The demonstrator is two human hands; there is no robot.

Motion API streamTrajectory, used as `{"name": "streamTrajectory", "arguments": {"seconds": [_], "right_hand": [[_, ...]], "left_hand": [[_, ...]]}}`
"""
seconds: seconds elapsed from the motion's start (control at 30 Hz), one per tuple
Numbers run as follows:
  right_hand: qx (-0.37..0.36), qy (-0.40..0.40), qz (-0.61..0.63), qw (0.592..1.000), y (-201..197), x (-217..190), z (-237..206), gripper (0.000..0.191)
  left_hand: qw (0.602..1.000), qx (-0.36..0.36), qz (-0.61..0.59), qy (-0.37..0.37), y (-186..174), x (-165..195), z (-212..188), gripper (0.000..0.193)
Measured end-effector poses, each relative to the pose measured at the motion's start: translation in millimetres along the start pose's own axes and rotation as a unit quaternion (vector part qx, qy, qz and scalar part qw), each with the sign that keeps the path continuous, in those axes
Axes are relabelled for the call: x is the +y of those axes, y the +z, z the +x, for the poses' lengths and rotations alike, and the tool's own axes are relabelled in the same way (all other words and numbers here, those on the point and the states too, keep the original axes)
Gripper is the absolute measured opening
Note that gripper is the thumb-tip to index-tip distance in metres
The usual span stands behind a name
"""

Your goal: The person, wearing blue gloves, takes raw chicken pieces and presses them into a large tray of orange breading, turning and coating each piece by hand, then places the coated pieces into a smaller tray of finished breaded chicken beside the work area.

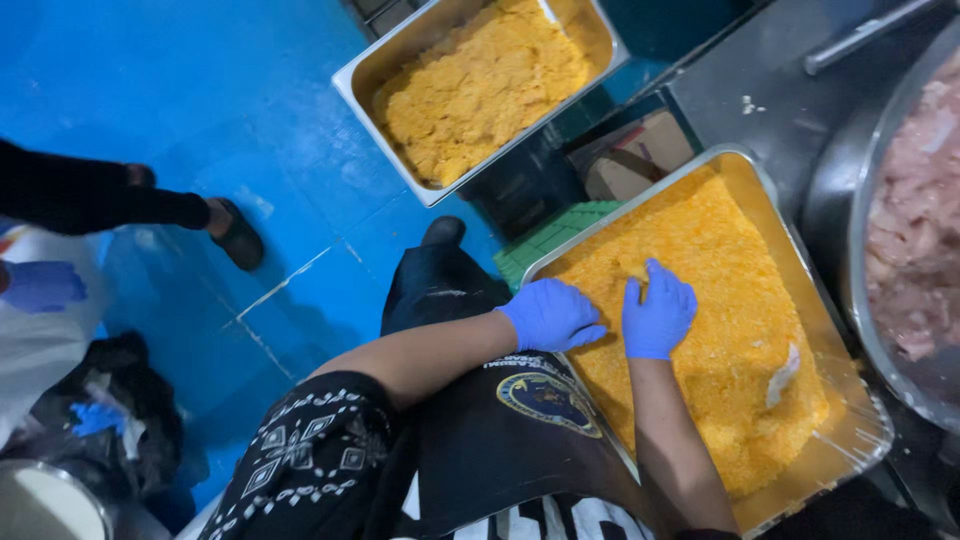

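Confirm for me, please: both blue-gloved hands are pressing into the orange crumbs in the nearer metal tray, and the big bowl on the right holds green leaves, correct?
Not quite. The head view shows the big bowl holds pale pink raw meat, not green leaves. The rest stands: the left hand and right hand, both in blue gloves, press into the orange crumbs in the nearer metal tray.

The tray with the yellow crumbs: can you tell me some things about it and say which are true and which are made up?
1. Both hands wear blue gloves. True: left hand, right hand.
2. The hands rest on orange-yellow crumbs in a metal tray. True.
3. The floor is red. False: it is blue.
4. There is only one tray of crumbs. False: a second tray sits farther off.
5. The big bowl on the right holds green leaves. False: it holds pale pink meat.
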State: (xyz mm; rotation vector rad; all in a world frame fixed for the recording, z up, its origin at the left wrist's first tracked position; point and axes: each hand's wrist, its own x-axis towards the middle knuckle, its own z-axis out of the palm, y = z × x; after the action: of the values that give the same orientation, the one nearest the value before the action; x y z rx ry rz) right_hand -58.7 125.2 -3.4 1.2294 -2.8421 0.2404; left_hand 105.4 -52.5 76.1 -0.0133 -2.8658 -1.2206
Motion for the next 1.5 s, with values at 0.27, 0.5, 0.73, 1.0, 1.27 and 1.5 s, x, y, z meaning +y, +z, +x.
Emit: {"name": "streamTrajectory", "arguments": {"seconds": [0.27,0.5,0.73,1.0,1.27,1.5], "right_hand": [[-0.002,0.304,0.507,0.806,-13.0,53.8,7.6,0.030],[0.014,0.419,0.663,0.620,-37.3,86.7,0.7,0.018],[-0.029,0.195,0.492,0.848,-62.6,75.0,17.3,0.026],[-0.216,0.255,0.776,0.535,-86.6,-95.3,150.7,0.046],[-0.193,0.285,0.816,0.465,-14.6,-169.4,291.4,0.045],[-0.157,0.263,0.728,0.614,-14.1,-135.8,211.3,0.046]], "left_hand": [[0.998,-0.040,-0.036,-0.012,-4.0,2.9,11.5,0.032],[0.996,-0.073,0.015,0.048,9.8,-3.6,30.3,0.035],[0.991,-0.104,-0.040,0.079,0.2,-20.3,26.5,0.036],[0.985,-0.112,-0.081,0.107,-9.5,-43.1,11.2,0.044],[0.985,-0.079,-0.083,0.125,-0.2,-52.0,6.1,0.045],[0.987,-0.066,-0.065,0.129,-9.6,-32.7,10.4,0.039]]}}
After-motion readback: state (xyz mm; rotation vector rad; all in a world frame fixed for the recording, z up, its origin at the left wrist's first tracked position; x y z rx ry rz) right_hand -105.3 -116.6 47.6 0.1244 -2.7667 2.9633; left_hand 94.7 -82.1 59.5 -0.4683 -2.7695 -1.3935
